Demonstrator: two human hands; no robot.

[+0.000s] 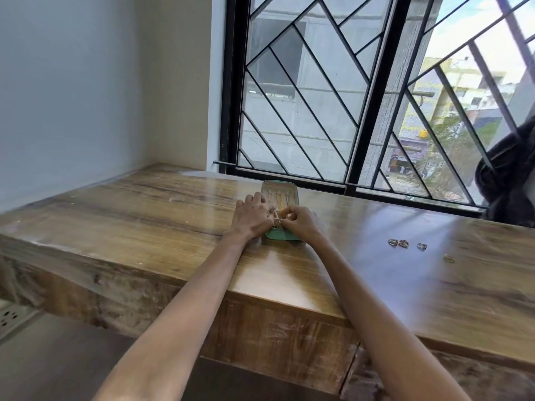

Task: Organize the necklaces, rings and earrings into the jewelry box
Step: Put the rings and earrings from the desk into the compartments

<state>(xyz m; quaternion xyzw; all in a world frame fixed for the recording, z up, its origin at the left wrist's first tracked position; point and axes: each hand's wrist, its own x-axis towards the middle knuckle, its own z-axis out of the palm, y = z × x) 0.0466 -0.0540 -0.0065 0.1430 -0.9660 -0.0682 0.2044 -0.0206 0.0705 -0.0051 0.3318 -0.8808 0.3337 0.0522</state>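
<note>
While both hands work over the box, status per head view:
box: small green jewelry box (278, 238), lid open and tilted back toward the window; sits on wooden counter (144, 215) near far edge, roughly mid-width.
lid interior: pale lining w/ gold necklaces (279, 196) hanging in a row; 3 or so, exact count unclear.
L hand (252, 217): palm down on box's left side, fingers (258, 198) curled over left rim and into the base. Looks like it's gripping the box; can't tell if there's a small piece under the fingers as well.
R hand (301, 222): over box's right/front part, fingers (285, 212) bent in tight, pinching a small gold piece (283, 211) above the base. Too small to tell what type of jewelry.
hands rel.: fingertips nearly touching each other over the middle of the base compartment; base contents mostly hidden by hands.
loose items: 3 dark/silver rings (403, 243) in a short row on counter well to the right of box, toward right edge; 1 gold ring (448, 258) further right, slightly nearer front edge. Apart from each other, untouched.
bg: black-framed window (362, 91) w/ diagonal grille behind counter's far edge; dark cloth-like thing (509, 180) at far right corner.
</note>
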